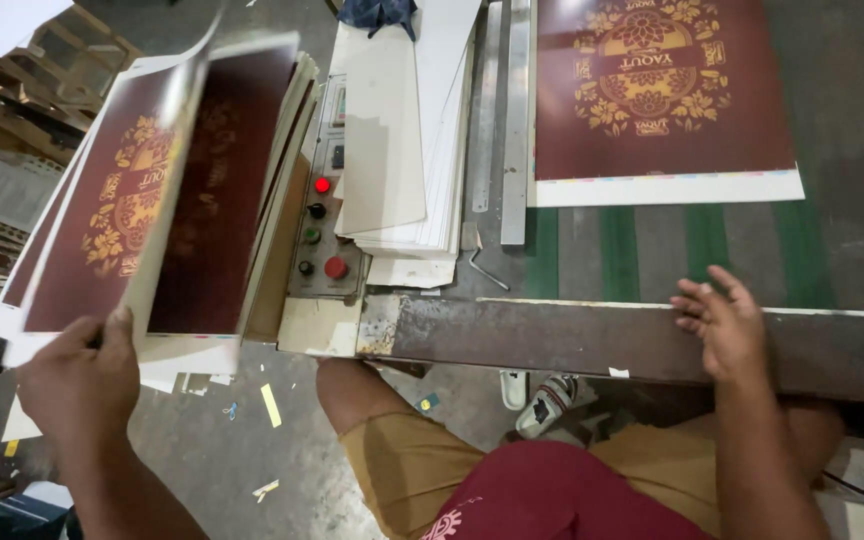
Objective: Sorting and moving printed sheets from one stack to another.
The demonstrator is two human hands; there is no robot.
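One head-worn view — it looks steeply down, close over the bench edge [592, 340] and the person's lap.

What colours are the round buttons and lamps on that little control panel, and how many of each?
On the control panel:
Red: 2, the lit lamp and the big button
Green: 2
Black: 1
Total: 5

A maroon printed sheet [664, 90] with gold floral ornament lies on the machine bed's [652, 250] far right side; similar maroon sheets [142, 200] stacked at its left edge.
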